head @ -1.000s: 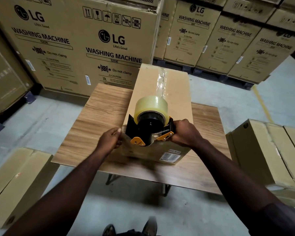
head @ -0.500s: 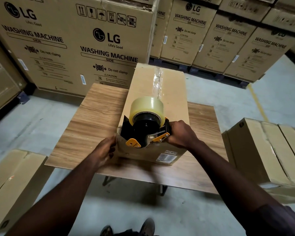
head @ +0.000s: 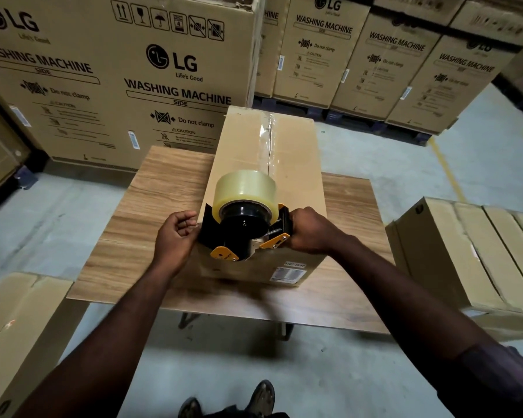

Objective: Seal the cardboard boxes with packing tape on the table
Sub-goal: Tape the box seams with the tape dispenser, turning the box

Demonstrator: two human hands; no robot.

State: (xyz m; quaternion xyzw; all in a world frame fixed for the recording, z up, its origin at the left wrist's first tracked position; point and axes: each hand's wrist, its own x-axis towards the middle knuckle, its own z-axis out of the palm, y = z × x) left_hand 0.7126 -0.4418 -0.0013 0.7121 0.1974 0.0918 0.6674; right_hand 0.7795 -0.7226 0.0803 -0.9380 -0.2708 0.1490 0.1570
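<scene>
A long cardboard box lies lengthwise on the wooden table. A strip of clear tape runs along its top seam. A black and orange tape dispenser with a clear tape roll sits at the box's near top edge. My right hand grips the dispenser's handle from the right. My left hand is beside the dispenser's left guard at the box's near left corner, fingers loosely curled and holding nothing I can see.
Tall washing machine cartons stand stacked behind the table. A stack of flat cardboard boxes sits close on the right. Another cardboard box stands on the left. The concrete floor and my shoes show below the table's near edge.
My left hand let go of the box's near left corner, dropped to its side, then rose beside the dispenser. My right hand kept its grip on the dispenser at the near edge.
</scene>
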